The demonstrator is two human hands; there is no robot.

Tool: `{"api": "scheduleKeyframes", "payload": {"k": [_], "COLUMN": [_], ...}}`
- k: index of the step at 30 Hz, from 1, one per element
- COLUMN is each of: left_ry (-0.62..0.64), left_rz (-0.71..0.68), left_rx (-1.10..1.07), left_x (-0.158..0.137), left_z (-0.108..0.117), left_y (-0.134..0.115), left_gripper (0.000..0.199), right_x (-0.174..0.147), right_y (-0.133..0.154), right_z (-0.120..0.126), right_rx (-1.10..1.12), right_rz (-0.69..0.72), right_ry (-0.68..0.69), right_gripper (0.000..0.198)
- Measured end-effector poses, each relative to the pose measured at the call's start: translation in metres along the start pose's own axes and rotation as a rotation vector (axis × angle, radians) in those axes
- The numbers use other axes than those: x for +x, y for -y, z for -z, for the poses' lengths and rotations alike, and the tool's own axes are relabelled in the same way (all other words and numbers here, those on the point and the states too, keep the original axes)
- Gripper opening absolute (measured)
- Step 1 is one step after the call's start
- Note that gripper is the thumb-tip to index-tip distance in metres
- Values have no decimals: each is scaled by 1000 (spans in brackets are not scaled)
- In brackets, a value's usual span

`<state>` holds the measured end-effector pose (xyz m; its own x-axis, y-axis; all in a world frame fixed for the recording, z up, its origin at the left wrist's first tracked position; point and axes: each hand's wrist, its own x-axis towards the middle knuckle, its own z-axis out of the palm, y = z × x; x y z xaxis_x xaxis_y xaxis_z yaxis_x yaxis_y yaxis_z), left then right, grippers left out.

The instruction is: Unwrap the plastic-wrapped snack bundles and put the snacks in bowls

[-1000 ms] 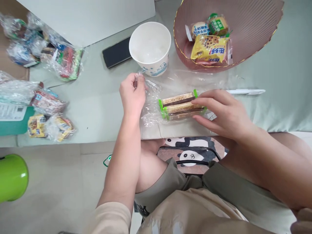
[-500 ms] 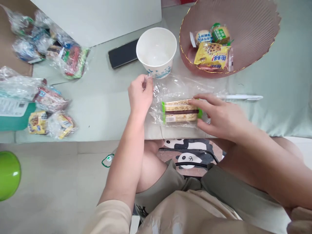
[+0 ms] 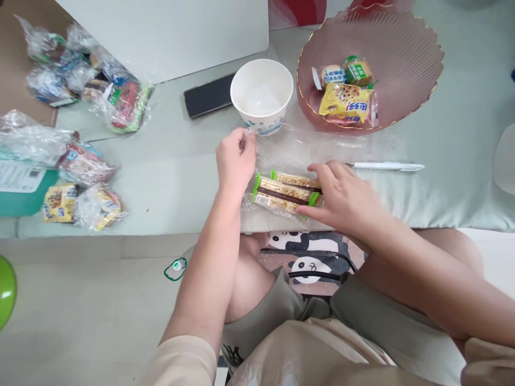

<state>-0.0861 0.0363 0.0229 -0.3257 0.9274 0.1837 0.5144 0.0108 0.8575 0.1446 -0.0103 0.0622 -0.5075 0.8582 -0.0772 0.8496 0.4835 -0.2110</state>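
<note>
White cup (image 3: pixel 261 115) — just beyond left hand (image 3: pixel 236 160), phone (image 3: pixel 209 96), pink bowl (image 3: pixel 402 69)

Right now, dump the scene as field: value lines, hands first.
left hand: pinching clear plastic film
right hand: thumb and fingers at right ends of green-ended wafer packs
paper cup: upright, beyond left hand
phone: flat, left of cup, right end hidden
pink bowl: holds wrapped snacks
white pen-like stick: lying beside right hand
</note>
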Motion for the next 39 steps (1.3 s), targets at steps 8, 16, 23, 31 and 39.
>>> {"api": "scheduleKeyframes", "payload": {"k": [8, 16, 23, 31, 39], "left_ry": [-32, 9, 27, 60, 112], "left_rz": [18, 60, 80, 68, 11], "left_rx": [65, 59, 41, 45, -110], "left_x": [2, 3, 4, 2, 0], "left_z": [4, 7, 6, 7, 10], "left_y": [-2, -6, -9, -15, -14], "left_gripper": [34, 27, 29, 28, 24], "right_x": [-19, -38, -41, 59, 37], "right_y": [-3, -18, -38, -83, -83], "right_z": [-5, 11, 31, 83, 72], "right_rx": [182, 455, 710, 290, 106], "right_rz": [95, 230, 25, -328, -329], "right_ry": [-59, -372, -847, -879, -549], "right_gripper": [24, 34, 35, 28, 41]}}
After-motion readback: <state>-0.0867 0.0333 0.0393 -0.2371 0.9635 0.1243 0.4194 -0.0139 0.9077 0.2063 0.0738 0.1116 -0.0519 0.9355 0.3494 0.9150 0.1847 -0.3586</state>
